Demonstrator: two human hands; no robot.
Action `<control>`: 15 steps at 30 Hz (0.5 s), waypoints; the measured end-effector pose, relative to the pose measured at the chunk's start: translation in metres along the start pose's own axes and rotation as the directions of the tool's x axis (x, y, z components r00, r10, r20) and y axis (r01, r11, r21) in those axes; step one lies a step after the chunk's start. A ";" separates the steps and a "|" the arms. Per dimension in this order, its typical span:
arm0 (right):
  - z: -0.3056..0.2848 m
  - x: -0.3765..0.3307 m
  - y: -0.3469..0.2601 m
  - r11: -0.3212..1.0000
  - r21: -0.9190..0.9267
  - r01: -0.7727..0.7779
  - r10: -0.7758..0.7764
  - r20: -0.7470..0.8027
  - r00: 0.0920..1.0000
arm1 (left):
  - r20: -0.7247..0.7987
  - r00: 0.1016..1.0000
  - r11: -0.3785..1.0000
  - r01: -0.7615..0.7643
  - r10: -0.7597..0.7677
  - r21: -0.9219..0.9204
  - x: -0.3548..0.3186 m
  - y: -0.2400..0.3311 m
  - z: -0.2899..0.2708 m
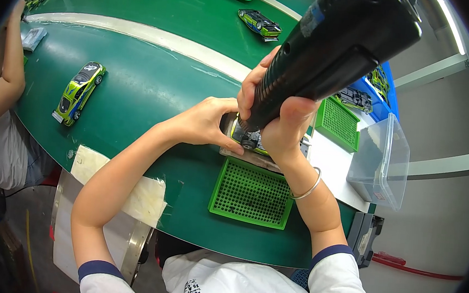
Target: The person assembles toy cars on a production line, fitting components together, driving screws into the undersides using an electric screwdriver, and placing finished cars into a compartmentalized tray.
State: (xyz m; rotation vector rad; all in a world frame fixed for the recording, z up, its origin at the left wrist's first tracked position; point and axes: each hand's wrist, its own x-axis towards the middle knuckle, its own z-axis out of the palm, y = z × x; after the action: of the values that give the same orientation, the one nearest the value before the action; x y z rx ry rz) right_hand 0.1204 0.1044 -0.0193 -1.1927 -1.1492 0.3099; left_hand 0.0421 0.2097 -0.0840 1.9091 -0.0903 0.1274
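Note:
My right hand (286,123) is wrapped around a black electric screwdriver (332,54), held tilted with its lower end down over a toy car (250,140). The car lies with its underside up, in or on a pale holder (264,160), and is partly hidden by my hands and the tool. Thumb and fingers of my left hand (206,123) grip the car's left end. The screwdriver's tip is hidden, so I cannot tell whether it touches a screw. Just in front sits a green perforated tray (247,219) with small dark bits in its holes.
A green-yellow toy car (80,93) stands at left; another (260,24) lies overturned beyond the white strip. At right are a second green tray (338,122), a clear plastic box (381,159) and a blue bin (387,93) with cars. A co-worker's arm (12,65) shows far left.

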 end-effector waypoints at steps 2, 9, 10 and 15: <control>0.000 -0.001 0.000 1.000 0.006 -0.010 0.010 -0.011 1.000 | -0.022 0.999 0.999 -0.022 0.023 0.042 -0.001 0.001 0.001; -0.013 0.001 0.003 0.997 0.079 0.002 -0.006 0.053 0.999 | -0.067 0.987 0.987 -0.143 0.148 0.076 0.001 -0.003 0.006; -0.016 0.000 0.000 0.996 0.088 0.009 -0.016 0.082 0.996 | -0.028 0.997 0.997 -0.067 0.068 0.047 0.001 -0.002 0.004; -0.040 -0.022 -0.036 0.820 0.548 0.165 -0.229 0.050 0.972 | -0.037 0.992 0.992 -0.125 0.124 -0.008 0.004 -0.014 0.007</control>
State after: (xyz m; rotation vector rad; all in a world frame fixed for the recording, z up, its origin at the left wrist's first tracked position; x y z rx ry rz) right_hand 0.1302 0.0510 0.0026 -0.5539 -1.1692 0.5107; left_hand 0.0479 0.2079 -0.0991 1.8904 -0.1853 0.2454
